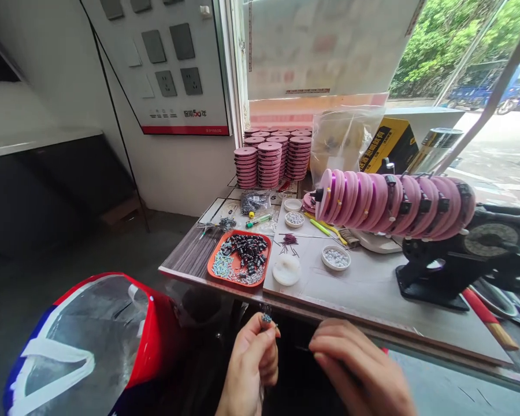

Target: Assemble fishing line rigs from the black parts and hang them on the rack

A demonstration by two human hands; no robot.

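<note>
"So, what's in hand?"
"Apparently fine work on a small bluish cluster (266, 318); the next move seems to need a steady pinch."
"Where's it?"
"Clamped at the left hand's (253, 352) twelve o'clock, between thumb and forefinger; ten o'clock from the right hand (359, 364), fingers bunched, grip unclear."

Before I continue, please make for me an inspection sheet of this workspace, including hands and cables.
Surface: table, with a pale board on it.
Work things: small bluish cluster; orange tray of mixed small parts; dish of whitish beads.
Clutter: bagged dark parts behind the tray.
Hands: left hand pinches the cluster; right hand is apart, fingers curled, contents unclear.
Cables: dark line along the wall, possibly a cord.
Surroundings: red-rimmed bag at lower left; stacked pink spools near the window.
</note>
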